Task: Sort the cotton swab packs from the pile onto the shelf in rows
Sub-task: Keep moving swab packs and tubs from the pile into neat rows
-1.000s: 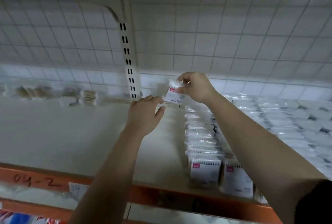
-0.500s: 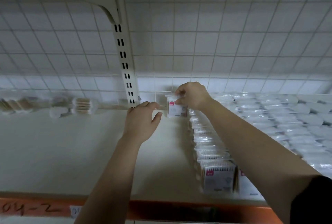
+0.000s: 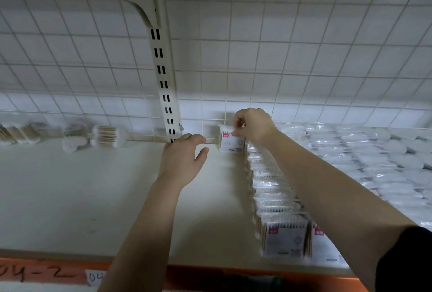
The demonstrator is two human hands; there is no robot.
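One pack [image 3: 230,143] stands upright at the shelf's [image 3: 93,198] back, beside one row's [image 3: 273,188] far end. My right fingers [image 3: 239,122] pinch its top; my left fingers [image 3: 195,138] hover spread just left, holding nothing.

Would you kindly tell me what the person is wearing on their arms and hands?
The left hand and the right hand are bare: no gloves, rings or watch show. Both forearms are uncovered. A black sleeve begins high on the right arm; the left arm shows no sleeve.
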